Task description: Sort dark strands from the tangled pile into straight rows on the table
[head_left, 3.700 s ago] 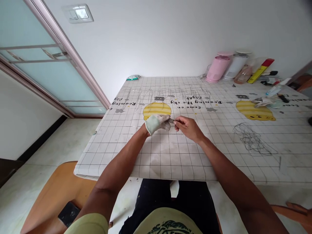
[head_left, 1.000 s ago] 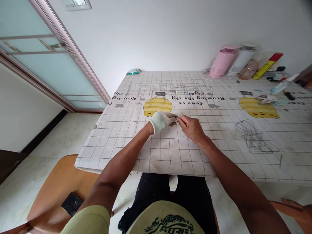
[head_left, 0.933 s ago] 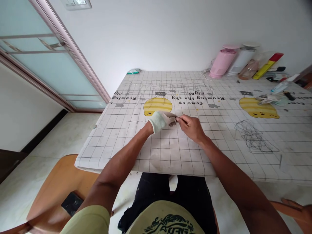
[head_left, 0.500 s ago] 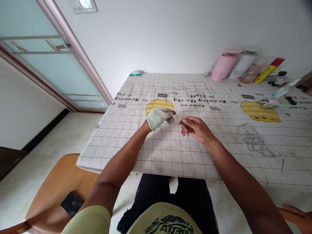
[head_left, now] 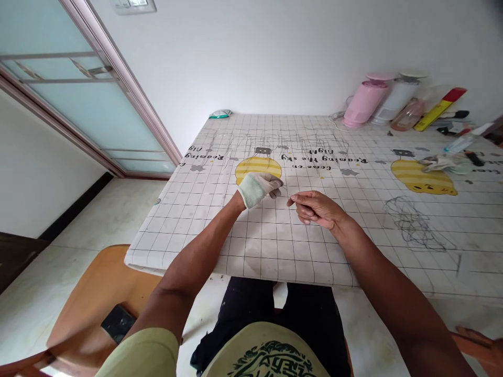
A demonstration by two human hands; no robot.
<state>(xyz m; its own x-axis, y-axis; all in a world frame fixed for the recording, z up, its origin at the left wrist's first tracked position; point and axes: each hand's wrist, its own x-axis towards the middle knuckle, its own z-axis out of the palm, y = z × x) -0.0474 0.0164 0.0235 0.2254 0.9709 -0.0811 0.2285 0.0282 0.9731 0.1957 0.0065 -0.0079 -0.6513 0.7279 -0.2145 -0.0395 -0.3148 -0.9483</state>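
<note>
My left hand (head_left: 261,188) wears a pale green and grey glove and is over the yellow striped balloon print on the tablecloth. Its fingers are pinched together, and whatever they hold, if anything, is too small to make out. To its right, a small gap away, is my bare right hand (head_left: 314,207), thumb and forefinger pressed together and the other fingers curled. Anything between those fingertips cannot be made out. Beneath both hands lies the white checked tablecloth (head_left: 259,251). A second pale glove (head_left: 451,164) lies on the cloth at the right.
Along the wall at the back right stand a pink cylinder (head_left: 365,103), a white cylinder (head_left: 395,102), a clear bottle (head_left: 408,115) and a yellow and red box (head_left: 438,111). A small packet (head_left: 220,114) lies at the back left corner. A dark phone (head_left: 118,323) rests on the wooden chair (head_left: 86,293).
My right hand has turned slightly, its forefinger now reaching further forward and its other fingers more curled. The left hand is nearly unmoved. The camera view has shifted a little.
</note>
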